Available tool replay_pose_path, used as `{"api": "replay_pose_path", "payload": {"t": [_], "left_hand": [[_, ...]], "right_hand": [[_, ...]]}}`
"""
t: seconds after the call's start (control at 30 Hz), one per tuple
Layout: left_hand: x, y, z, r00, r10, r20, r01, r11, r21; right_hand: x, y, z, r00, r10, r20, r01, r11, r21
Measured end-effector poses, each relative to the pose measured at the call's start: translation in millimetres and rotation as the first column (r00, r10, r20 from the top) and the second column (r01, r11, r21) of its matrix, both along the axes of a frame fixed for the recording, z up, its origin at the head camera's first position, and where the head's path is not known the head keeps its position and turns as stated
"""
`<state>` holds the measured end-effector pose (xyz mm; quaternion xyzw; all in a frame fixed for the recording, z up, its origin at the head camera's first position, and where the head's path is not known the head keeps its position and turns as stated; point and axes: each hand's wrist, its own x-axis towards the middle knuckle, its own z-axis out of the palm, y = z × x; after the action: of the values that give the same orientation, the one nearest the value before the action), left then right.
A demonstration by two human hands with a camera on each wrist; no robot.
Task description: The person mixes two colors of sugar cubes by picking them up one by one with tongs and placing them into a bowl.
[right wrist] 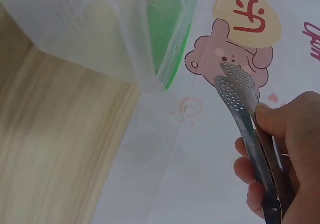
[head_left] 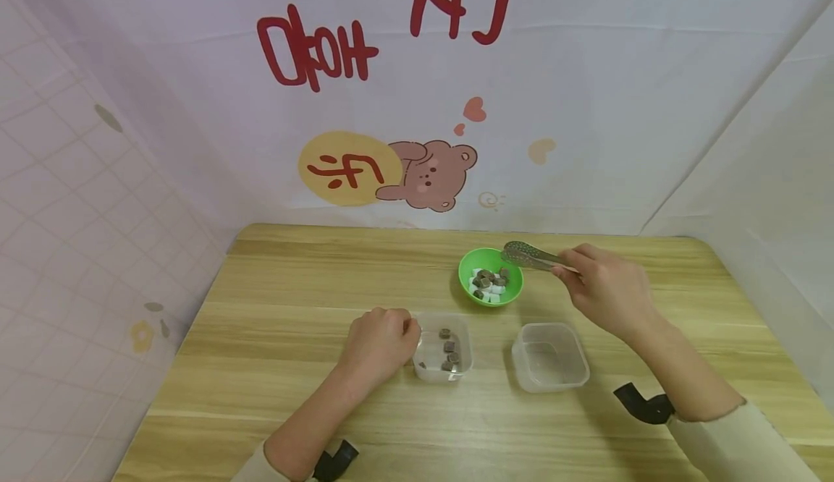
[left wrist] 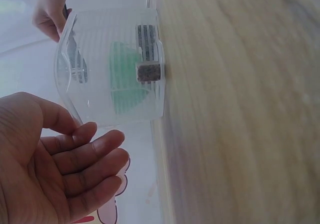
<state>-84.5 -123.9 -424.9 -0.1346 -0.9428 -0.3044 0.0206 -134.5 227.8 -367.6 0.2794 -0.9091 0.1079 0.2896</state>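
My left hand (head_left: 381, 341) is at the left rim of a clear plastic container (head_left: 430, 377) holding several brown cubes (head_left: 449, 347). In the left wrist view, thumb and forefinger pinch the container's corner, the other fingers loosely bent. My right hand (head_left: 606, 286) grips metal tongs (right wrist: 245, 109) with perforated tips, which are close together with nothing visible between them. Those tips hover over the right edge of a green bowl (head_left: 483, 256). Inside the bowl, brown cubes lie on and among white cubes (head_left: 495, 299).
A second clear container (head_left: 550, 355), with no cubes visible inside, stands right of the first and nearer than the bowl. The wooden table (head_left: 293, 294) ends at a white printed cloth (head_left: 586, 91) behind, with further cloth on both sides. Black wrist mounts (head_left: 645, 404) sit on both forearms.
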Motion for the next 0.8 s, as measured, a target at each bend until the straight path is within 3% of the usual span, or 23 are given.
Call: {"api": "replay_pose_path", "payload": {"t": [0.53,0.8], "left_hand": [[-0.2,0,-0.3,1.0,0.003,0.001,-0.003,1.0,-0.007],[0.0,0,-0.6,1.0,-0.001,-0.02,0.0,1.0,-0.015]], "right_hand": [[17.1,-29,12.0,0.99,0.138,-0.008,-0.138,0.99,0.001],[24.1,-41,12.8,0.974,0.226,-0.031,-0.226,0.974,0.011]]}}
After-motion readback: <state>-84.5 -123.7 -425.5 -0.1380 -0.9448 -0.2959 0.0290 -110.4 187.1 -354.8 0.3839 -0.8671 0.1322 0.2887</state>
